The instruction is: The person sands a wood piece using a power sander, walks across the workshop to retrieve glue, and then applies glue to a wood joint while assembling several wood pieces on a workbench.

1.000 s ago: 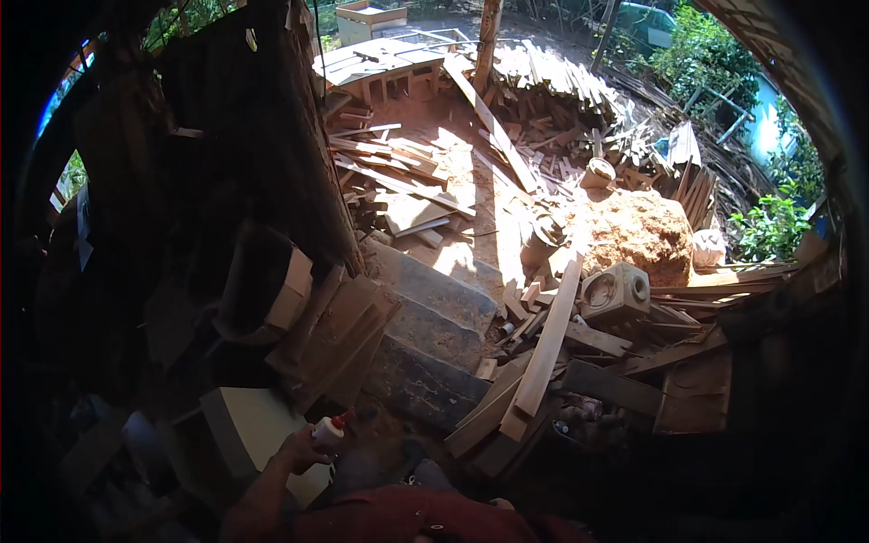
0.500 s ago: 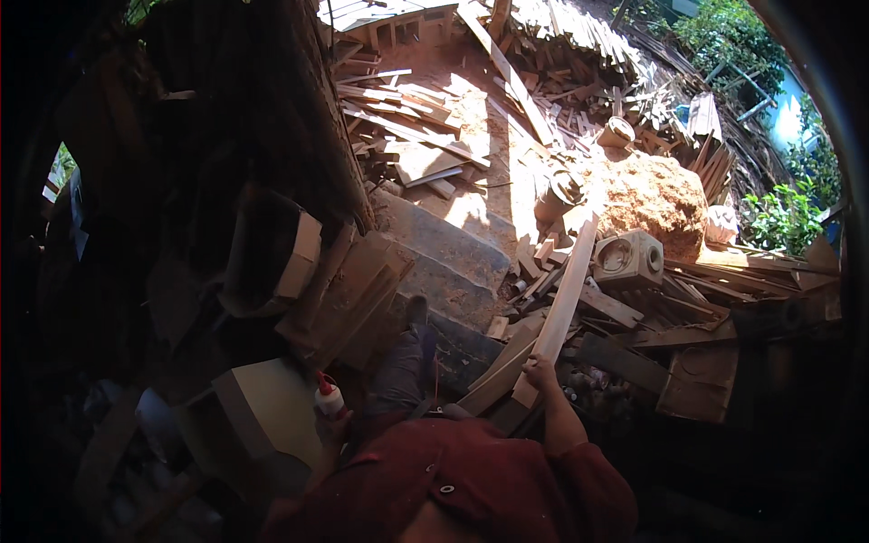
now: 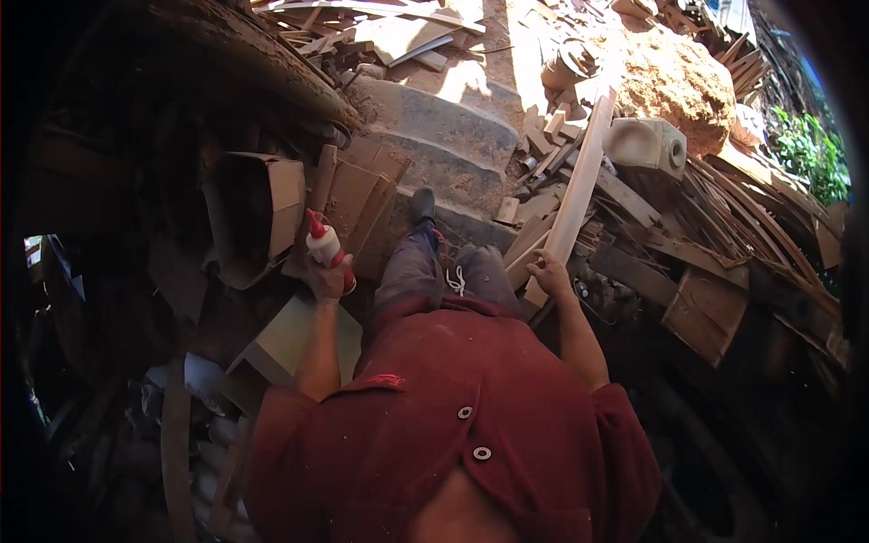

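Observation:
My left hand [image 3: 328,274] is wrapped round a squeeze bottle [image 3: 322,239] with a pale body, a red pointed cap and a red lower end. The bottle is tilted, its tip up and to the left, above some cardboard. On the other side, my right hand [image 3: 549,273] grips the near end of a long, pale wooden board [image 3: 580,185] by its edge. That board slopes away toward the far right, across loose wood pieces. Some of the right fingers are hidden against the wood.
Worn steps [image 3: 434,131] lie ahead of my feet. An open cardboard box [image 3: 286,204] stands at the left. Scrap wood and a hollowed wooden block [image 3: 644,145] fill the right side, with a large tan rock [image 3: 674,77] behind. A thick log [image 3: 272,68] spans the upper left.
The view has tilted down toward my body. My left hand has brought the bottle up and forward from beside my waist. My right hand stays at the board's near end, its grip looser.

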